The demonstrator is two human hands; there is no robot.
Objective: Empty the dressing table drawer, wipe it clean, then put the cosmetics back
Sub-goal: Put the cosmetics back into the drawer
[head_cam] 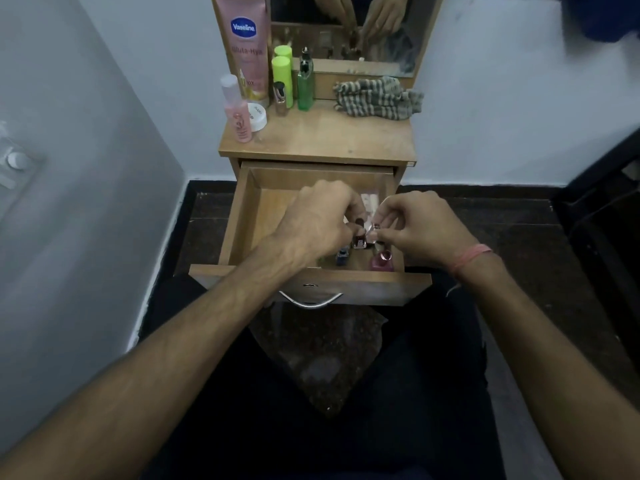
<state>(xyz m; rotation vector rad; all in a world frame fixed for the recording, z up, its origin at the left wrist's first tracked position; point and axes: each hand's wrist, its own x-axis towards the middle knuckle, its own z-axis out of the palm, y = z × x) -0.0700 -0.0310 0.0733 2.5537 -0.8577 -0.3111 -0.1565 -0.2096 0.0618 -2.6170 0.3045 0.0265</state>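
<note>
Small wooden dressing table [322, 140], drawer [242, 216] open: left hand [318, 220] and right hand [419, 226] pinch small nail polish bottles [360, 241] near-right; we lift them upright, one each.

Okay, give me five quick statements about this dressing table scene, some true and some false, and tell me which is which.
1. The drawer is pulled open. True.
2. The striped cloth lies inside the drawer. False: it lies on the tabletop, in front of the mirror.
3. Both hands are over the drawer, the left hand and right hand close together at small bottles. True.
4. The Vaseline tube lies flat on the floor. False: it stands upright at the back left of the tabletop.
5. A pink nail polish bottle stands in the drawer's front right corner. True.
</note>
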